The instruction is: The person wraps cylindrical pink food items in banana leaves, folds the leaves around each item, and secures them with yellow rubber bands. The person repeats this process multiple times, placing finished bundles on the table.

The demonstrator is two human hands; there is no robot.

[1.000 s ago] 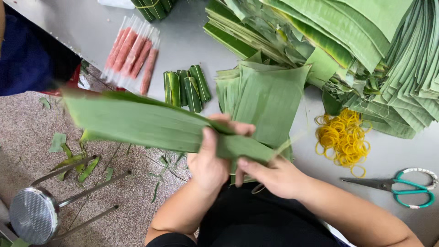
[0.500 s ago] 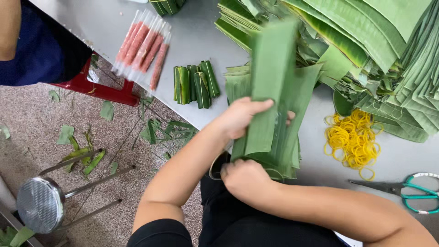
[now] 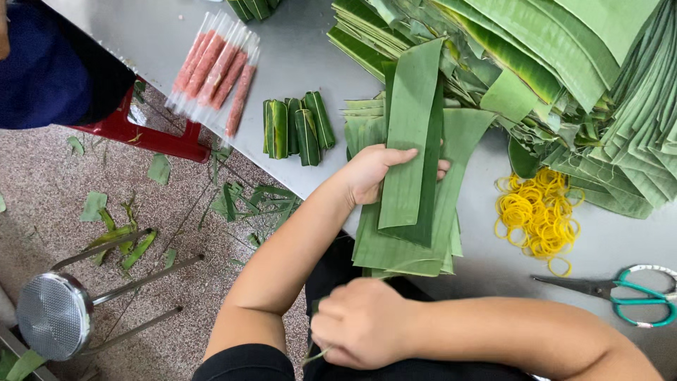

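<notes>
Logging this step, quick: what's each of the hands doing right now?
Left hand: open, flat on the leaf strip.
Right hand: closed on a thin green sliver.

A long green leaf strip (image 3: pixel 411 141) is pinned by the left hand (image 3: pixel 377 173) onto a stack of cut leaves (image 3: pixel 409 240) on the grey worktop (image 3: pixel 310 49). The right hand (image 3: pixel 360 321) is closed around a thin green strand (image 3: pixel 321 353). Yellow rubber bands (image 3: pixel 539 215) and teal-handled scissors (image 3: pixel 620 293) are seen to the right; rolled leaf bundles (image 3: pixel 296 127) and wrapped pink sticks (image 3: pixel 215 70) to the left.
</notes>
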